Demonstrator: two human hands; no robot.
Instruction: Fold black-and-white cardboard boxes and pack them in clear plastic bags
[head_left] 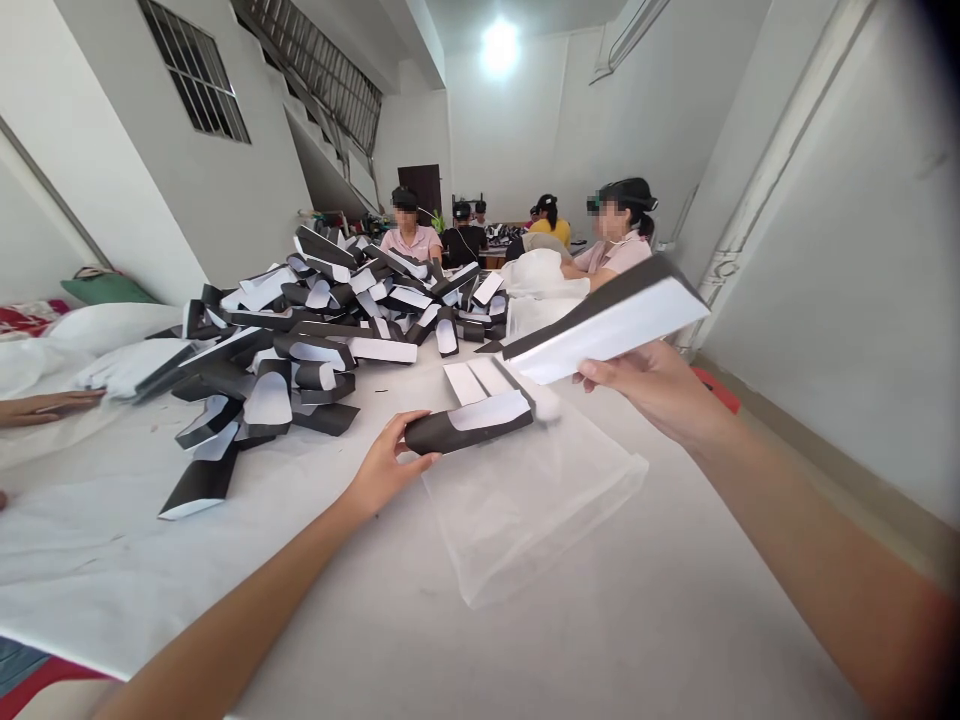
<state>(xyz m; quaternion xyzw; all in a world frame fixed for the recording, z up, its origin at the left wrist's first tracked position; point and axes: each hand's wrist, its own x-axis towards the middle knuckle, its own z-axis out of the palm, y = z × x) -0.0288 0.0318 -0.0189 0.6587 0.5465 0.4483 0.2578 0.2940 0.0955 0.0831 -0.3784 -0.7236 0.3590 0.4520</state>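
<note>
In my left hand (390, 462) is one end of a folded black-and-white paper sleeve (469, 425), held low over the table with its white side up. My right hand (637, 385) grips a longer black-and-white folded paper piece (615, 325) by its lower edge, raised and tilted up to the right. Beneath and in front of the hands lies a clear plastic bag (536, 510), spread flat. White folded pieces (466, 382) sit at its far end, partly hidden behind the left-hand sleeve.
A big heap of black-and-white folded paper pieces (322, 350) covers the table's (300, 560) far left. Another person's hand (56, 405) rests at the left edge. Co-workers (411, 232) sit beyond the heap, one person (611, 240) at the right. A red stool (716, 390) stands right of the table.
</note>
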